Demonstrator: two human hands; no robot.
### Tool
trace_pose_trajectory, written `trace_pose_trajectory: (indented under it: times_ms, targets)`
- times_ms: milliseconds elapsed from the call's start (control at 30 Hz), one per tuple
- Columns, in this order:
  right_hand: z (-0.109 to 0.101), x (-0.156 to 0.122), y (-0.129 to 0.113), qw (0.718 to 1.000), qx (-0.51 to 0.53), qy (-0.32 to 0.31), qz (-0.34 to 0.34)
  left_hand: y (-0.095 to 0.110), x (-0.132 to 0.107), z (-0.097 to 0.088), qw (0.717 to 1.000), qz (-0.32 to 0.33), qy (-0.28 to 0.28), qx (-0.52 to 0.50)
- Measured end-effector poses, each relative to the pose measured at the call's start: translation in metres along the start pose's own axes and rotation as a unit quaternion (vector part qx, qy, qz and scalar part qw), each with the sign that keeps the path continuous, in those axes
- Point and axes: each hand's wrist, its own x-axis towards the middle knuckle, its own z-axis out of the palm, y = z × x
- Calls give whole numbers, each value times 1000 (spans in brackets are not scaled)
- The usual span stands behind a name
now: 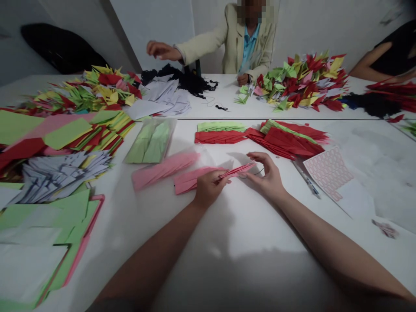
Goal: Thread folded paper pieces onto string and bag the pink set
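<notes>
Bare forearms (152,260) come in from the near edge of the bench (367,264) and meet at a narrow folded strip of pink paper (235,170), held just above the bench between the hands. Left fingers (221,181) pinch one end of the strip, pressed together against the thumb. Right fingers (256,158) stand slightly spread with their tips at the other end; whether they grip it is hard to tell. Even pressure at both ends and a light hold would likely suit paper this thin and keep its creases straight.

Just beside the left hand (209,188) lies a wider pink folded bundle (191,180), with another (164,169) beyond it. Farther toward the left, a clear plastic sleeve (151,141) holds pale green folded paper. Near the bench's left edge, a pink-rimmed tray (94,208) carries stacked green sheets (65,221). Red paper strips (221,137) lie ahead of the hands, and a co-worker's hand (162,50) reaches out over the far bench.
</notes>
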Motion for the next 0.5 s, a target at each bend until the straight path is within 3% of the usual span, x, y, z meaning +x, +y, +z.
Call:
trace_pose_trajectory:
  times_ms: [100, 200, 367, 500]
  targets:
    - [-5, 2, -6, 991, -89, -15, -102, 1, -1, 1, 994, 74, 23, 74]
    - [-5, 1, -8, 975, -145, -51, -160, 1, -2, 2, 987, 113, 21, 111]
    - [-4, -1, -4, 960, -182, -59, -203, -1, -2, 2, 986, 116, 27, 116]
    - [-2, -2, -8, 952, -195, -91, -219, -2, -2, 3, 978, 158, 20, 132]
